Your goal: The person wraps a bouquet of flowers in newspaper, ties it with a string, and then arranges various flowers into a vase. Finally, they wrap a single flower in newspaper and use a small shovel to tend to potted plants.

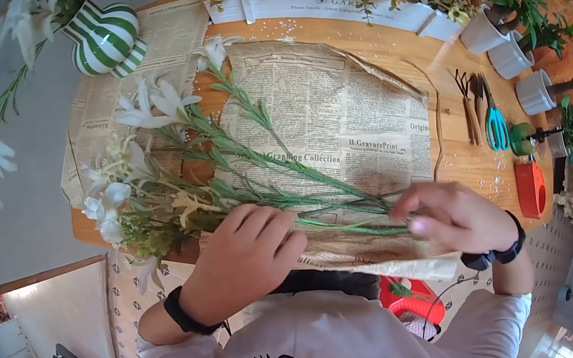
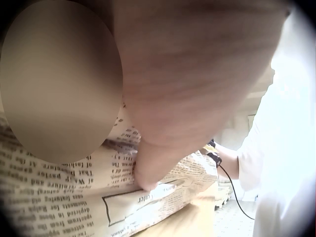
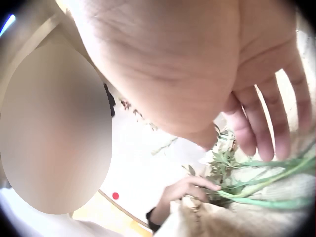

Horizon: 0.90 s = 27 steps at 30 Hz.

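A bunch of artificial white lilies (image 1: 164, 104) with long green stems (image 1: 331, 180) lies across a sheet of newsprint wrapping paper (image 1: 332, 90). My left hand (image 1: 250, 255) grips the near edge of the paper along with the stems. In the left wrist view its thumb (image 2: 148, 170) presses the printed outer side, while the right wrist view shows its fingers (image 3: 190, 187) over the stems. My right hand (image 1: 451, 214) hovers at the stem ends on the right, fingers (image 3: 269, 116) extended and spread, fingertips close over the stems.
Beyond the paper stands a white planter box (image 1: 321, 11) of orange and yellow flowers. A green-striped vase (image 1: 106, 39) is at the far left. Turquoise scissors (image 1: 496, 127), small dark tools, a red tape dispenser (image 1: 529, 188) and several white pots (image 1: 534, 94) line the table's right side.
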{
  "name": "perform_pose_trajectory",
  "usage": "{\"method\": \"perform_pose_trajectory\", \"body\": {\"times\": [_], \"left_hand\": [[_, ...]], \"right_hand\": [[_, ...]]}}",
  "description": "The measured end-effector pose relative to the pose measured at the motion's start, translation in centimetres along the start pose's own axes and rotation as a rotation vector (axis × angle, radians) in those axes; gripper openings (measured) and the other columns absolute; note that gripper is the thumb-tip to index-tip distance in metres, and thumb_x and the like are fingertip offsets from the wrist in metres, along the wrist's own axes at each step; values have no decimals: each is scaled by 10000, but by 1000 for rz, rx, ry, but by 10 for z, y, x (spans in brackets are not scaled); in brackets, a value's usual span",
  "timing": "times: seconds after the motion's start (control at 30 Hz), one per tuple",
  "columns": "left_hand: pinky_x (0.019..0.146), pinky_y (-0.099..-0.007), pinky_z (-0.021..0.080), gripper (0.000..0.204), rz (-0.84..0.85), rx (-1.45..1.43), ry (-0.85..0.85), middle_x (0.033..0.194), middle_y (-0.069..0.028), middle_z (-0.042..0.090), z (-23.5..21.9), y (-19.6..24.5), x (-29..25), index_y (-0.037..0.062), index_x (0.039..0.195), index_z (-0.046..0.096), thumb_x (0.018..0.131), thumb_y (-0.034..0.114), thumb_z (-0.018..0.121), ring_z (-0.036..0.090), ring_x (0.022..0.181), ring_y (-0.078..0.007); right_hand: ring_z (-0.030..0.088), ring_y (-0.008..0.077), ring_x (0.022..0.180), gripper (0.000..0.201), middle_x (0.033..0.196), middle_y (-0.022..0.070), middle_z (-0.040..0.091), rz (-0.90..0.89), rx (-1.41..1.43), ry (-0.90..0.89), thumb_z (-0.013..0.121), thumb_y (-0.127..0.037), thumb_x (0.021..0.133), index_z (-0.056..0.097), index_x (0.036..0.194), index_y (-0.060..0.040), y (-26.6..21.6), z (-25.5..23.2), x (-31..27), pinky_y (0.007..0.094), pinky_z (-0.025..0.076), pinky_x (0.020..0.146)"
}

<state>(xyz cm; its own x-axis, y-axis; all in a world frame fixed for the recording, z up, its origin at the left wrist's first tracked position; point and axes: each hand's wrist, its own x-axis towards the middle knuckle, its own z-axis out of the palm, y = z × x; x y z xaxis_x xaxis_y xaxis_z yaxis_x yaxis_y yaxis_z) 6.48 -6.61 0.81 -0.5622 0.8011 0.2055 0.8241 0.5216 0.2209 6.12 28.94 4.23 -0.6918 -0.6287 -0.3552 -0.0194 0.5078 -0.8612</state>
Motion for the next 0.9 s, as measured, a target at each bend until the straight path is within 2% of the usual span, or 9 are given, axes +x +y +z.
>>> {"method": "perform_pose_trajectory", "body": {"times": [0.03,0.1,0.13,0.23,0.4,0.6,0.7,0.77,0.9], "left_hand": [[961,-425,546,174,10,53,-2,1128,-91,690,1,3,-2,66,936,644,808,161,714,685,1055,-289],[1005,-433,543,182,39,63,-8,1146,-88,695,2,8,-6,72,926,650,812,197,719,685,1093,-295],[1050,-442,540,196,59,76,-10,1165,-86,700,2,10,-8,78,916,657,816,232,725,686,1132,-302],[1098,-445,526,265,49,-94,-91,1161,-82,702,-5,19,-16,86,905,658,828,325,743,685,1157,-308],[1073,-449,528,325,10,-211,-226,1148,-76,698,-1,21,-29,89,910,654,853,379,791,676,1170,-304],[1105,-479,515,220,72,7,-36,1346,-122,705,13,9,-6,74,841,610,875,231,759,637,1312,-304],[1130,-476,503,173,115,79,-6,1402,-100,693,22,8,-5,88,803,613,886,185,730,623,1351,-283],[1141,-477,496,161,109,94,14,1423,-92,687,21,7,-5,97,792,619,898,172,713,616,1366,-275],[1165,-488,478,137,87,101,114,1440,-85,685,22,9,-4,117,795,634,917,144,689,610,1379,-267]], "right_hand": [[692,390,1113,444,1206,206,698,6,9,7,792,-309,977,670,1230,35,5,7,6,427,563,965],[682,399,1128,509,1209,208,681,-129,-450,198,780,-332,978,635,1308,27,13,21,22,440,564,966],[642,408,1199,651,1257,209,643,-128,-452,83,817,-389,932,583,1388,13,18,20,29,460,537,1019],[602,407,1253,780,1294,211,611,-146,-539,103,870,-434,869,551,1426,10,18,30,43,467,492,1081],[569,375,1287,666,1302,205,598,-78,-574,127,858,-339,861,566,1336,25,17,46,58,489,462,1063],[603,347,1184,488,1173,200,631,-215,-671,173,764,-168,867,579,1262,51,25,58,67,475,480,1019],[655,339,1097,410,1125,223,636,-300,-795,228,678,-122,888,565,1234,67,22,62,64,442,543,942],[719,353,926,337,1010,230,674,-161,-724,172,605,-100,944,544,1221,82,15,62,59,427,602,785],[735,383,769,354,900,223,701,-44,-632,-23,633,-128,968,530,1228,88,12,60,56,447,603,646]]}}
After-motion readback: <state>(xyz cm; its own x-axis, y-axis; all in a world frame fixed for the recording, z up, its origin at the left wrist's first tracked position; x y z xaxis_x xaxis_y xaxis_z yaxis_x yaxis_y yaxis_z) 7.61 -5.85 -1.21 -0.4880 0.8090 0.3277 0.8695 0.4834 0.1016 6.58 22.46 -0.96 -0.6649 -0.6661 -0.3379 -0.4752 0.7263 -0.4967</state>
